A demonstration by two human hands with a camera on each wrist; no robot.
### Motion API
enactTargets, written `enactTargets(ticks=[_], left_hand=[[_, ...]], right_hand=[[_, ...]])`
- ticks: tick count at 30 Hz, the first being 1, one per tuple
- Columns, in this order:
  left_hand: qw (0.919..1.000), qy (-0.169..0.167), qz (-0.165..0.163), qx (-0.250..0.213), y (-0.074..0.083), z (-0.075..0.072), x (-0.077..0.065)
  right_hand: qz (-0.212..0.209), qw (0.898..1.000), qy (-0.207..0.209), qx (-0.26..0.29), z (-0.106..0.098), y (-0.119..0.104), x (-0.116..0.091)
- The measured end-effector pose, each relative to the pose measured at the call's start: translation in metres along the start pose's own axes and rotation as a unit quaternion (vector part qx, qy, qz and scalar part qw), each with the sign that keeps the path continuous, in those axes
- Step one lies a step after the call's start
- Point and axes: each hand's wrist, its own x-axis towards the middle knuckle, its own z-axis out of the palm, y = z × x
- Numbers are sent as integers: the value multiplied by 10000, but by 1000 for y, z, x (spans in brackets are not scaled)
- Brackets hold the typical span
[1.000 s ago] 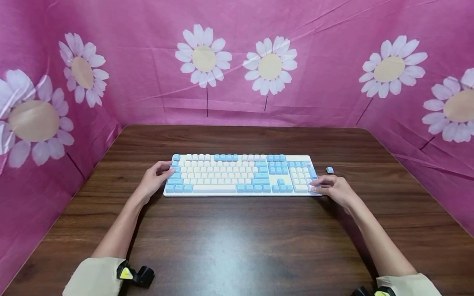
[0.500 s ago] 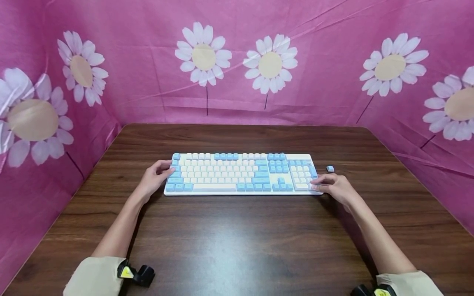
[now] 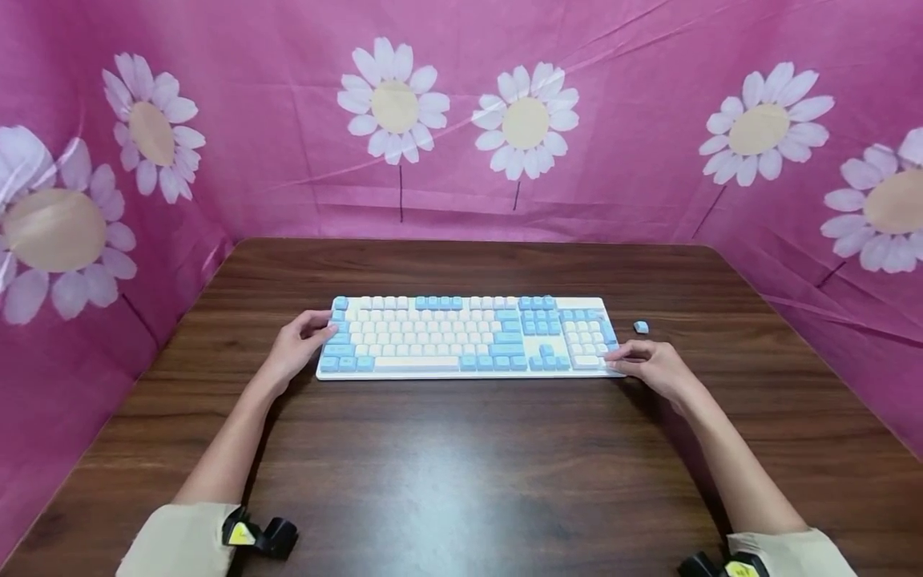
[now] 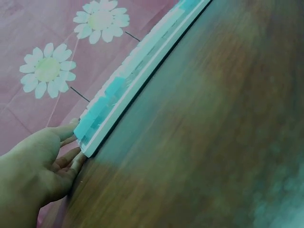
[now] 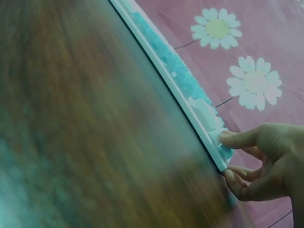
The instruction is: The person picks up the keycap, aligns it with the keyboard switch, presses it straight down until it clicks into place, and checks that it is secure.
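A white and light-blue computer keyboard [image 3: 418, 362] lies lengthwise across the brown table. At its left end my left hand [image 3: 297, 346] holds the edge, the thumb on the blue keys. In the left wrist view, other fingers of this hand [image 4: 35, 168] reach down by the corner, close to the tabletop. My right hand [image 3: 654, 369] grips the keyboard's lower right corner. The right wrist view shows that hand [image 5: 270, 161] with its thumb over the keys and fingers against the underside edge. Beyond it sits a small loose blue keycap [image 3: 641, 327], apart from the keyboard.
The wooden table [image 3: 433, 465] has its far edge against a pink cloth [image 3: 461, 216] printed with white daisies. More of this cloth hangs along both sides. A black wrist camera [image 3: 263, 535] is strapped over the left sleeve.
Both hands keep their hold on the keyboard's ends, and the keycap stays where it was. Only the head view shifts slightly.
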Motion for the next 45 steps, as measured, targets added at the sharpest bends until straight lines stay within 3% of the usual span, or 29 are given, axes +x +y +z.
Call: enactTargets(ticks=[7, 19, 35, 45], left_hand=[[10000, 11, 6, -50, 2, -1, -1], [10000, 14, -47, -41, 0, 0, -1], [9999, -1, -137, -68, 1, 1, -1], [9999, 14, -70, -79, 2, 1, -2]], right_hand=[[-224, 9997, 10, 97, 0, 0, -3], [-680, 9972, -15, -296, -1, 1, -5], [-616, 9921, 753, -790, -14, -3, 2], [-887, 9832, 875, -1334, -37, -17, 6]])
